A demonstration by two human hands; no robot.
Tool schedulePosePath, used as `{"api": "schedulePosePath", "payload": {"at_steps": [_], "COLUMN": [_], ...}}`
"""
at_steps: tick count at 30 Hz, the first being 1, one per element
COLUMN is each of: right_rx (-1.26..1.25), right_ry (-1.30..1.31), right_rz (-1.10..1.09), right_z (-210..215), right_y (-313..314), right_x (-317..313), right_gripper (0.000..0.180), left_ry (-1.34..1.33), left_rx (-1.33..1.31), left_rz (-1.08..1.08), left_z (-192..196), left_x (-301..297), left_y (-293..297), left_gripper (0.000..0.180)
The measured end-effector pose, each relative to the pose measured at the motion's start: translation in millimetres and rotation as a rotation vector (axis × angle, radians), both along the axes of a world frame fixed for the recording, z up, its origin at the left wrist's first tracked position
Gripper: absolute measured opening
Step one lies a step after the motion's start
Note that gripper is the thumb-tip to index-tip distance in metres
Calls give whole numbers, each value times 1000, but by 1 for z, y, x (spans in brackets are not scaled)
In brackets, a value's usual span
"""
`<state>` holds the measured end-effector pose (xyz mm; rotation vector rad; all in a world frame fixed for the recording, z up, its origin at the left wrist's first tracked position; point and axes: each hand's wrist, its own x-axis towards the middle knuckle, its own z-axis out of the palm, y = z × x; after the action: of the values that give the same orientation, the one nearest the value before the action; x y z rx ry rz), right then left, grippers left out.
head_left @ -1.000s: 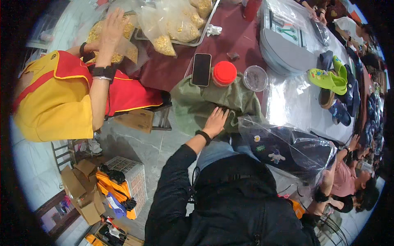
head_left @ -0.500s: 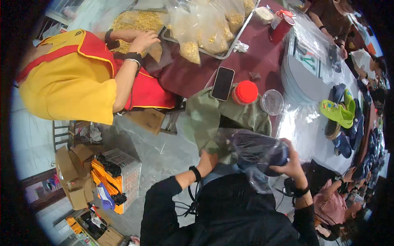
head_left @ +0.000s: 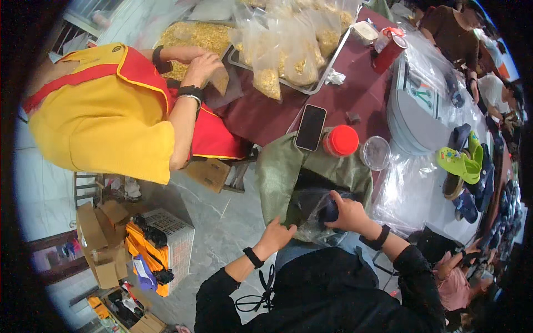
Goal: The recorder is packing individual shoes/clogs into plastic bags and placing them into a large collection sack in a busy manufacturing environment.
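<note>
The right hand (head_left: 351, 215) is gripping a dark, plastic-wrapped item (head_left: 328, 212), which is sitting in the open mouth of a green sack (head_left: 277, 177), while the left hand (head_left: 275, 236) is closing its fingers on the sack's near left edge. Farther out, a phone (head_left: 311, 128) is lying left of a red-lidded jar (head_left: 342, 140), and a clear round tub (head_left: 376, 153) is standing just right of the jar. At far left, a co-worker in yellow (head_left: 105, 119) is handling a small bag (head_left: 220, 82); lime clogs (head_left: 458, 166) are resting at right.

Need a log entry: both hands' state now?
Left hand: at rim of green fabric bag; grip unclear.
Right hand: holding dark item in clear plastic bag.
</note>
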<state>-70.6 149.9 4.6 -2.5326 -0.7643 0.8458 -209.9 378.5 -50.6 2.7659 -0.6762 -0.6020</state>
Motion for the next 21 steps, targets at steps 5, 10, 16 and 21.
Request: {"api": "schedulePosePath", "payload": {"at_steps": [5,10,16,21], "right_rx": [58,-1,71,-31], "right_ry": [-8,32,-55,74], "right_rz": [121,209,272,322], "right_z": [-21,-36,-64,-70], "right_y": [28,50,52,64], "right_x": [2,1,-4,3], "right_gripper": [91,90,92,94], "left_ry": [-204,-226,-50,-30], "left_rx": [-174,-397,-258,-201], "left_rz": [34,-71,-111,-111], "left_z": [9,3,12,13], "left_x": [6,10,0,0], "left_y": [5,-6,-9,-5], "left_gripper": [9,8,11,13]}}
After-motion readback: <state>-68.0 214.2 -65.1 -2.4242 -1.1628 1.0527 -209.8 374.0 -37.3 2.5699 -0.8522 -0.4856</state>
